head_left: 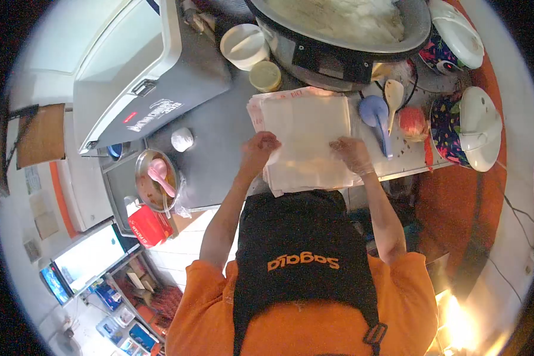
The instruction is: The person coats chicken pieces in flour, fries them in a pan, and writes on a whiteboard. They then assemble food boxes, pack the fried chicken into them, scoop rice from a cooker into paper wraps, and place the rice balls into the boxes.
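A stack of pale, translucent wrapping paper sheets (305, 127) lies on the counter in front of me, with red print showing along its edges. My left hand (259, 151) is closed at the left edge of the top sheet, fingers curled over it. On the opposite edge my right hand (353, 155), in what looks like a thin clear plastic glove, pinches the sheet with its fingertips. A blue ladle (375, 113) and a cream rice paddle (393, 98) lie just right of the stack.
A large pot of white rice (350, 24) stands behind the paper. To the left are a grey cooler box (160, 113), a white round lump (182, 139) and a bowl with a pink spoon (160, 178). Floral lidded pots (451, 130) and a red ball of twine (413, 123) sit right.
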`<move>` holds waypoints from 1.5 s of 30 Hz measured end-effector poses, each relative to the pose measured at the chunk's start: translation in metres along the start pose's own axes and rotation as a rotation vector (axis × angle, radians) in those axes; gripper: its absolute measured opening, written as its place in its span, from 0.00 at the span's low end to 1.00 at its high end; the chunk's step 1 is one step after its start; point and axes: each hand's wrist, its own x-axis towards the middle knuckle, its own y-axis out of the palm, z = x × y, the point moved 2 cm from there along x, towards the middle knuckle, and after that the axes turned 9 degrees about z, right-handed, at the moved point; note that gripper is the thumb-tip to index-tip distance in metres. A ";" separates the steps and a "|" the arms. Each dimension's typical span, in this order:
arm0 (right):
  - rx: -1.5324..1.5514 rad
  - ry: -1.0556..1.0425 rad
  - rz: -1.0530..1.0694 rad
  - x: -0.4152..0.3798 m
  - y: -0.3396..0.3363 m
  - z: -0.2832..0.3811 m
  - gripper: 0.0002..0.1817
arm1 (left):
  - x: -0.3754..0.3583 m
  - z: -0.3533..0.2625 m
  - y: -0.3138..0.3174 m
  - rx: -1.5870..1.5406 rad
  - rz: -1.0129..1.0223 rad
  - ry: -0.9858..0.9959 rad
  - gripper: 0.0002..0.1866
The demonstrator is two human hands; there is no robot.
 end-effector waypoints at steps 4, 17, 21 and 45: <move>0.195 0.221 -0.028 0.003 -0.008 0.010 0.15 | -0.020 -0.025 0.034 0.949 0.039 0.154 0.15; 0.549 0.056 0.130 -0.048 -0.019 -0.009 0.18 | -0.020 -0.008 0.082 0.751 0.034 0.764 0.24; 1.174 0.104 -0.018 0.028 0.030 -0.064 0.28 | -0.017 -0.008 0.080 0.689 -0.035 0.806 0.22; -0.132 -0.261 -0.146 -0.013 0.004 0.055 0.11 | -0.001 0.026 0.012 0.518 0.376 0.673 0.14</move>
